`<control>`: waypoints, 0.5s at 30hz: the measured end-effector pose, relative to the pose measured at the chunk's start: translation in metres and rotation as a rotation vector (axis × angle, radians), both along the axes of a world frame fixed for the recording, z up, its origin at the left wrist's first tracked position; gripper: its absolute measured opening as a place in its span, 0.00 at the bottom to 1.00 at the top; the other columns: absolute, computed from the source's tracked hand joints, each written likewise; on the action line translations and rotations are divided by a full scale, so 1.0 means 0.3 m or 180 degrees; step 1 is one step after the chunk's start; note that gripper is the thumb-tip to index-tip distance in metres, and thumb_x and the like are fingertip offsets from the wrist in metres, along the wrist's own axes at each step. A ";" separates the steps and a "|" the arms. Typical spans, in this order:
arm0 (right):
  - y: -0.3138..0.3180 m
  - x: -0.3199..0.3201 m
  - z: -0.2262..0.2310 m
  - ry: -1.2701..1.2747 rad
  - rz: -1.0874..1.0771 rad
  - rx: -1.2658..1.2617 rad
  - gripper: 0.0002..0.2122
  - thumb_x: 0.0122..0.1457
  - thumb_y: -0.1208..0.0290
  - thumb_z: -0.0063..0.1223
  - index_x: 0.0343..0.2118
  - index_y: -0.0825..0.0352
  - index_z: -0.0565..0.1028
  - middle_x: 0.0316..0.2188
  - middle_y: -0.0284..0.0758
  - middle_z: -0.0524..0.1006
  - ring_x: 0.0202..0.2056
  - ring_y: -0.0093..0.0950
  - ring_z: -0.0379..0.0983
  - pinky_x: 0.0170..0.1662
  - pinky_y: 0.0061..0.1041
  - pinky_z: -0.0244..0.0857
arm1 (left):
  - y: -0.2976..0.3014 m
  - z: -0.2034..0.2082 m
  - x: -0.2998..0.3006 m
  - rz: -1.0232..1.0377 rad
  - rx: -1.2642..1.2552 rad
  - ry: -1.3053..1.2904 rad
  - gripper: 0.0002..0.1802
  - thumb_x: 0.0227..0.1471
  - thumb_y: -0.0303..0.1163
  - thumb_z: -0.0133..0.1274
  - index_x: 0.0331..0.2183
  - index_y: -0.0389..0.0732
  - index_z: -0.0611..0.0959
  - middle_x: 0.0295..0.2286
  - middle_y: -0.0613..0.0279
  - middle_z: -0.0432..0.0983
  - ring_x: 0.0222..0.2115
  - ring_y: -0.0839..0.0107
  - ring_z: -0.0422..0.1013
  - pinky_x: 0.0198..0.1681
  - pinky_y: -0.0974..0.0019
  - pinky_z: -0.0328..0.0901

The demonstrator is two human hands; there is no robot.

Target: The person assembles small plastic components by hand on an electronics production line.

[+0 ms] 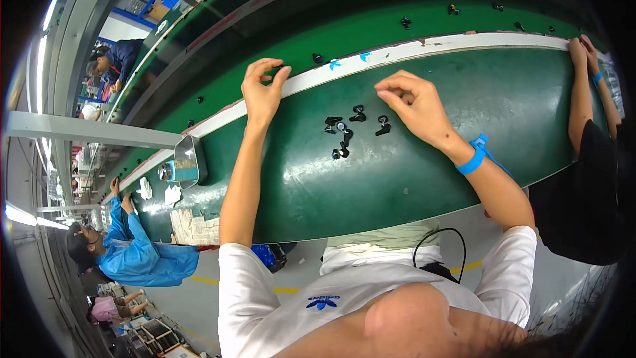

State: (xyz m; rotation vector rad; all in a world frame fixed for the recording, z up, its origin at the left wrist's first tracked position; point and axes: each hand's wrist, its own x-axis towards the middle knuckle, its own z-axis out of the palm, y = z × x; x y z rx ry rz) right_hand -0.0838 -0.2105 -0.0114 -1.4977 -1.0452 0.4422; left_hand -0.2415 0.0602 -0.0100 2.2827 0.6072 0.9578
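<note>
My left hand [264, 91] is over the white rail between the workbench and the green conveyor belt. Its thumb and forefinger close on a small black part, mostly hidden at the fingertips. My right hand [416, 105], a blue band on its wrist, hangs over the workbench with fingers curled and thumb close to the forefinger. Anything in that pinch is too small to make out. Between my hands, several small black earbud-like parts [344, 134] lie on the green bench top [371, 185]. One such part [383, 125] lies nearest my right hand.
Beyond the white rail [450, 43], more black parts [405, 22] are spread along the green belt [371, 33]. At left stand a grey bin [192, 162], crumpled white tissues [173, 195] and a worn pale sheet [195, 227]. Co-workers sit at both sides; one's hands [583, 53] reach the rail at far right.
</note>
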 end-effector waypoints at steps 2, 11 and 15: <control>-0.009 0.023 0.021 -0.0229 -0.0254 -0.0164 0.06 0.59 0.79 0.54 0.37 0.73 0.78 0.30 0.29 0.74 0.26 0.14 0.66 0.25 0.14 0.60 | -0.043 0.008 0.017 0.0028 0.0280 -0.0128 0.08 0.51 0.26 0.59 0.35 0.36 0.84 0.36 0.57 0.78 0.33 0.70 0.74 0.38 0.71 0.67; -0.030 0.050 0.012 -0.0649 -0.0139 -0.0567 0.07 0.58 0.76 0.55 0.37 0.73 0.78 0.28 0.36 0.76 0.22 0.20 0.67 0.26 0.23 0.62 | -0.419 0.096 0.017 -0.1378 0.0783 0.0916 0.15 0.46 0.28 0.63 0.38 0.36 0.83 0.30 0.54 0.78 0.33 0.58 0.72 0.37 0.60 0.68; -0.021 0.016 0.009 -0.0750 -0.0042 -0.0560 0.07 0.58 0.77 0.54 0.38 0.72 0.78 0.28 0.38 0.76 0.22 0.23 0.69 0.26 0.25 0.63 | -0.437 0.080 0.015 -0.1267 0.0845 0.1081 0.15 0.45 0.28 0.63 0.39 0.35 0.83 0.32 0.55 0.77 0.32 0.57 0.71 0.37 0.60 0.68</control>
